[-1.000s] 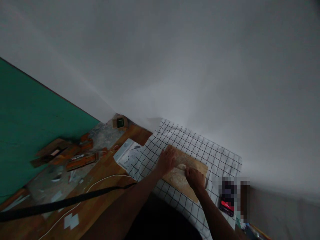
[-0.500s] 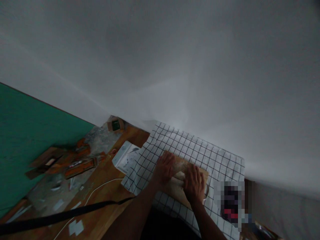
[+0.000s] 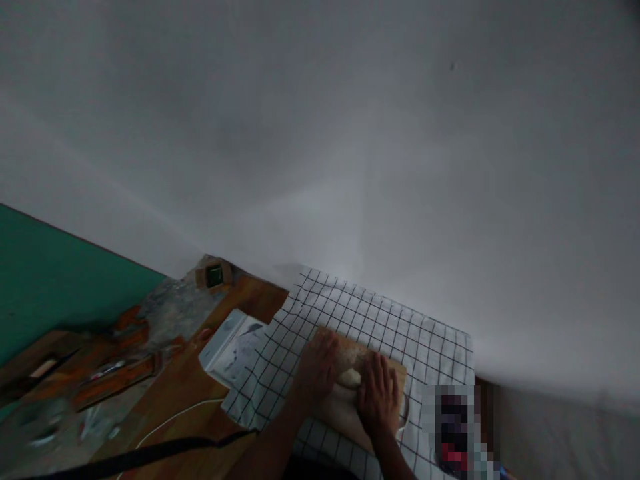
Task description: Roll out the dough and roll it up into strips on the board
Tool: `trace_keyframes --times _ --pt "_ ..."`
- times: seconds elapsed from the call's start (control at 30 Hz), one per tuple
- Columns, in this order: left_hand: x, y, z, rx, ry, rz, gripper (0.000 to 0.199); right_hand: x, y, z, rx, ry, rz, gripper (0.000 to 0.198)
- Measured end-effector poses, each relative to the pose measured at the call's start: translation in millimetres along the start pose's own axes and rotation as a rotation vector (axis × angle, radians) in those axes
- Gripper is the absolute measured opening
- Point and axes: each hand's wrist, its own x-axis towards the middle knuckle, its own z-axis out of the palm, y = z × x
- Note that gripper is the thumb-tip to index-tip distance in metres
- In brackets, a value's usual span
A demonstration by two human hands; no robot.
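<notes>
So the dough (image 3: 351, 379) sits on the board (image 3: 349, 351) between the left hand (image 3: 321, 365) and right hand (image 3: 379, 392), both flat, fingers loosely spread. Probably soft, light, kinda sticky; I'd hold it broadly under both palms.

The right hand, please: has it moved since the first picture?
Yes; on the board, the right hand has opened and reaches closer to the far edge.

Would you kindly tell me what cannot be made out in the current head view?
All in the head view:
- Whether the pale lump extends beneath the left hand or right hand: they block the sight.
- What the dark-and-red item at right is: pixelation covers it.
- Print on the white box: blurred, too small.
- The dark strap's far end: cut off by the frame edge.
</notes>
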Motion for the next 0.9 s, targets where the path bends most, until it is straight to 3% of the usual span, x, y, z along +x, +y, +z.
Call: trace_keyframes --times 0.2,0.33,0.43,0.53,0.67,0.8,0.9 --pt "-1.4 5.3 -1.9 -0.023 0.060 0.009 0.057 1.2 -2.8 -4.1 -0.022 -0.002 0.018 0.056" --pt "0.8 18.0 -12.6 -0.039 0.055 -0.065 0.048 -1.1 -6.3 -16.5 -0.048 -0.024 0.030 0.052" --pt "2.0 32.7 -23.6 -0.108 -0.075 -0.057 0.039 -10.1 -8.4 -29.6 -0.102 -0.057 0.117 0.044" --pt "4.1 48.6 -30.1 -0.231 -0.238 -0.035 0.037 -20.6 -9.9 -40.0 -0.134 -0.173 0.159 0.032" --pt "8.8 66.9 -29.3 -0.313 -0.377 -0.080 0.041 -29.5 -15.2 -47.7 -0.112 -0.262 0.131 0.037" --pt "6.5 80.0 -24.5 -0.300 -0.426 -0.016 0.041 -38.1 -21.9 -53.6 -0.095 -0.235 0.175 0.042" --pt "2.4 85.4 -20.4 -0.240 -0.388 -0.002 0.041 -43.7 -18.7 -57.9 -0.061 -0.212 0.187 0.045"
